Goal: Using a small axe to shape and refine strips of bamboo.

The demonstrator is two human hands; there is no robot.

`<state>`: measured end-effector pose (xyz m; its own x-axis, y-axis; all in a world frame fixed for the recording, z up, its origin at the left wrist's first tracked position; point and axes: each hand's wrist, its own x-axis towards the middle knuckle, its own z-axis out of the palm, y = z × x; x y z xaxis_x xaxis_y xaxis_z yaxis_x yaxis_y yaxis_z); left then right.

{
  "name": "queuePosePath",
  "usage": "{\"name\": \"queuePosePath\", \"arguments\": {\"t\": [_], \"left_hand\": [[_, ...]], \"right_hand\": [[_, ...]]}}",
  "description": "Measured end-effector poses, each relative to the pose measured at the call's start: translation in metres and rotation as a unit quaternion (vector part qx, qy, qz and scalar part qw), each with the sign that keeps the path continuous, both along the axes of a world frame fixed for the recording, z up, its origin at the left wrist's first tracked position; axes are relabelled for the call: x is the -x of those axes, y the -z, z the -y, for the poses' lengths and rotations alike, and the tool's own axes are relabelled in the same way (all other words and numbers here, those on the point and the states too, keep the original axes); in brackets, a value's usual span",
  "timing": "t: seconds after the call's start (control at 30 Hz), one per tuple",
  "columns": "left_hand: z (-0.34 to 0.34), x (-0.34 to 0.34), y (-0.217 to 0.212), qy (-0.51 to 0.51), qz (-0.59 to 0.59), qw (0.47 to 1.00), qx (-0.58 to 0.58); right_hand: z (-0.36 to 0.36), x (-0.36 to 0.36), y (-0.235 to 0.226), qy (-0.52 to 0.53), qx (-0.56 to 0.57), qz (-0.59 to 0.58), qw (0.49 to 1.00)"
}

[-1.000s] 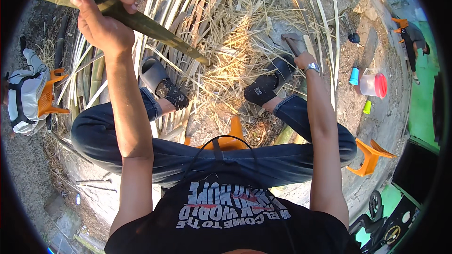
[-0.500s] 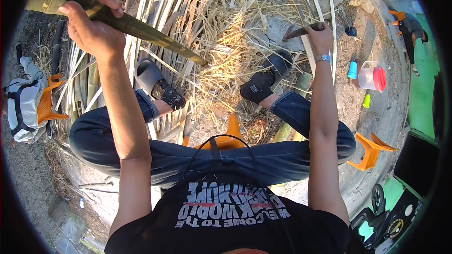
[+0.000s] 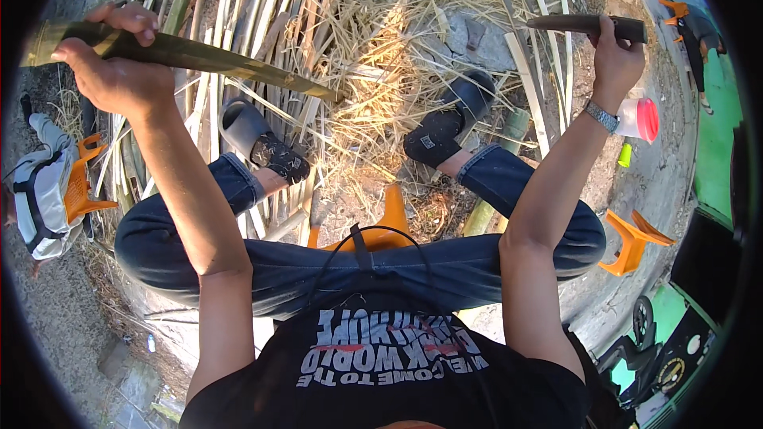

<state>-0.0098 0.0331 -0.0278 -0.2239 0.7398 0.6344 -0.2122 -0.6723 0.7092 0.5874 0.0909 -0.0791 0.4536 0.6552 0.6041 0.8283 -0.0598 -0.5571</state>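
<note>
At the upper left my left hand [image 3: 119, 71] is wrapped round a thick green bamboo pole [image 3: 218, 65]. The pole slants down to the right and narrows to a tip among pale shavings [image 3: 381, 87] between my feet. My right hand [image 3: 618, 59], raised at the upper right, grips a long dark tool [image 3: 560, 22]. That tool is thick at its right end, tapers leftward and is held nearly level; its exact kind cannot be made out. It stays well apart from the pole. A small brown piece [image 3: 474, 34] lies on a grey stone [image 3: 493, 52].
Long split bamboo strips [image 3: 274, 8] lie beyond my feet. Past my right wrist stand a red-lidded tub [image 3: 645, 121] and a green cup [image 3: 625, 156]. An orange stool [image 3: 632, 242] is at the right. One person [image 3: 48, 199] sits at the left, another [image 3: 703, 40] at the far right.
My right hand has moved up and to the right with the dark tool, which now lies more level. My left hand and the bamboo pole have shifted left and slightly down.
</note>
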Motion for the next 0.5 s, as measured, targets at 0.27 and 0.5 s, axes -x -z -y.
{"name": "queuePosePath", "arguments": {"t": [0.27,0.5], "left_hand": [[-0.001,-0.023,-0.007,-0.159,-0.049,0.985,0.030],[-0.014,0.020,0.013,-0.319,-0.100,0.927,0.170]], "right_hand": [[-0.025,0.025,0.091,-0.057,0.058,-0.068,0.994],[-0.083,0.029,0.150,-0.045,0.195,-0.089,0.976]]}}
